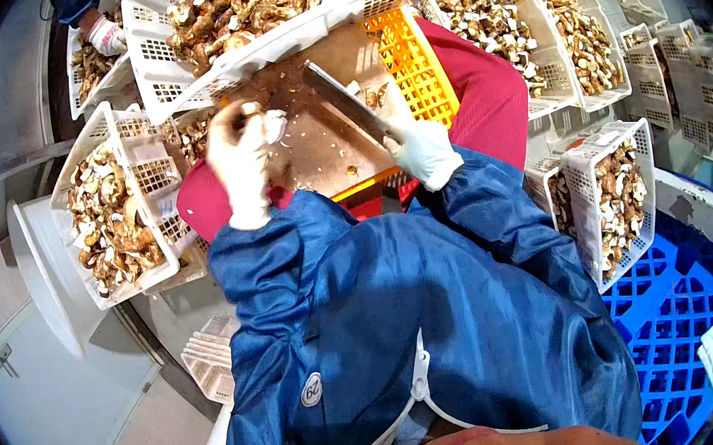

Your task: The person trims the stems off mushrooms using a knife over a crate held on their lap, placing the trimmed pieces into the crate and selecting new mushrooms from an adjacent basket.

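My left hand (237, 153), in a whitish glove, holds a piece of mushroom with a white stem (273, 125) at its fingertips; the fingers are blurred. In my gloved right hand (417, 148) is a long-bladed knife (343, 97), its blade pointing up and to the left. Both hands are over a brown board or tray (305, 133) dotted with small scraps, across my lap. A yellow plastic crate (421, 66) shows at its right side. Just beyond the hands, a large white perforated basket (303, 29) holds a heap of brown mushrooms (243, 13).
White baskets with mushrooms stand at left (112, 222), upper right (492, 26) and right (619, 208). A co-worker's gloved hand (107, 37) is at the upper left. Blue plastic pallets (674, 332) lie at lower right, and a white tub (48, 268) stands at far left.
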`<state>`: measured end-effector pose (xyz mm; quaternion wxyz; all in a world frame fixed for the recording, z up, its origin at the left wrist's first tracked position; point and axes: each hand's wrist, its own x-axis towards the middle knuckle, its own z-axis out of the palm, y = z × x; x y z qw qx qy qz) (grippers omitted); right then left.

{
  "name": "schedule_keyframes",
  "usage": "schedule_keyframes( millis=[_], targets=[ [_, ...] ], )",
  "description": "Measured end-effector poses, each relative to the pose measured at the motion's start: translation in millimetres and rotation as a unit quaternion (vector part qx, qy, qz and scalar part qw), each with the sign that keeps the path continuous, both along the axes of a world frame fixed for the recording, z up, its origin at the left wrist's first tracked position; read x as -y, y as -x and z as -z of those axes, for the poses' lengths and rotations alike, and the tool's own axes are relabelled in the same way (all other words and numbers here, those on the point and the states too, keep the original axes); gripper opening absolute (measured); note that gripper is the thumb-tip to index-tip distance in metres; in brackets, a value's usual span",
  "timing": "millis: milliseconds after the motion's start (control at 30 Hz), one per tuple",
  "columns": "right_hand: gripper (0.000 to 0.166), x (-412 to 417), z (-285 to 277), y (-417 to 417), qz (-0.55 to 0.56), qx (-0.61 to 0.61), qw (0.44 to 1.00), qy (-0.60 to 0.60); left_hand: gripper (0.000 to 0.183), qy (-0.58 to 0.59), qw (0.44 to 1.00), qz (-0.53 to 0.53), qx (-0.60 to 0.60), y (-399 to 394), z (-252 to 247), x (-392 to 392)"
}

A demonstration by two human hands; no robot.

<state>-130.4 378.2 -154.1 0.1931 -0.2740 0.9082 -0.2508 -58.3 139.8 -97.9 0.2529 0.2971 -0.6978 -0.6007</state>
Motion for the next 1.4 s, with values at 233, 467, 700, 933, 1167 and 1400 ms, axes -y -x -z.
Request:
schedule_keyframes(
  millis=[233,467,700,933,1167,1400],
  targets=[
    [0.017,-50,-12,-2,0.221,0.196,0.937,0.187,0.04,0.46,0.813,-0.307,0.182,-129,-94,176],
    [0.014,-69,-32,-3,0.336,0.301,0.881,0.144,0.047,0.443,0.869,0.126,0.182,1,-10,3],
    [0.017,-57,9,-7,0.268,0.239,0.925,0.126,0.066,0.459,0.869,0.07,0.168,70,125,-64],
    [0.009,-34,41,-5,0.255,0.358,0.842,0.312,0.06,0.352,0.921,0.102,0.134,65,117,-108],
    [0.01,35,-15,-23,0.056,0.329,0.897,0.29,0.047,0.355,0.929,-0.103,-0.028,24,47,-58],
    [0.016,130,-169,-39,-0.243,0.111,0.911,0.314,0.033,0.522,0.787,-0.318,-0.081,-92,-89,158]
  ],
)
